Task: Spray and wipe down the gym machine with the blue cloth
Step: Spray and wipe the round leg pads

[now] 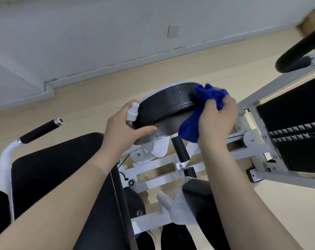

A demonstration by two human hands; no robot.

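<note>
Now wiping: my right hand [216,121] grip clamped on blue cloth [198,116], pressed against black round pad [167,107] edge. Left hand [124,130] grip wraps spray bottle [132,112]. Next: sweep cloth round pad rim.

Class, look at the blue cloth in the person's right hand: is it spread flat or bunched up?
Bunched up. The blue cloth is crumpled in the right hand, folds bulging above the fingers and below the palm, against the round black padded machine cushion.
</note>
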